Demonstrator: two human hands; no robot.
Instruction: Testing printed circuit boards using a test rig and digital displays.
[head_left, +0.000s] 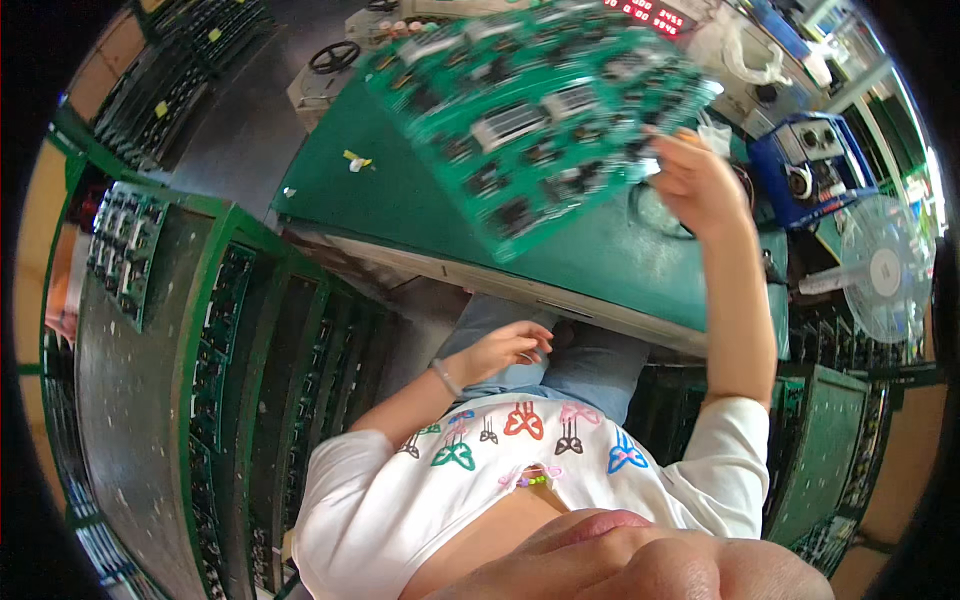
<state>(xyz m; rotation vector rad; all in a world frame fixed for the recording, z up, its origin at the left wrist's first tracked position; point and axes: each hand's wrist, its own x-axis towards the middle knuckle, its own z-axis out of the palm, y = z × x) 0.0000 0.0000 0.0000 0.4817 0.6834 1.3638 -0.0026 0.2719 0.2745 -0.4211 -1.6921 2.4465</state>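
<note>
My right hand (695, 185) is raised over the green worktable (400, 205) and grips the right edge of a large green circuit board panel (530, 110). The panel is tilted, blurred by motion, and carries rows of black and silver parts. My left hand (505, 345) rests low on my lap in front of the table edge, its fingers loosely curled and holding nothing. A thin bracelet sits on that wrist.
Green slotted racks (225, 330) filled with upright circuit boards stand to my left, with another board (125, 250) lying on top. A blue box device (810, 165) and a white fan (885, 270) stand at the right. A small yellow scrap (357, 160) lies on the table.
</note>
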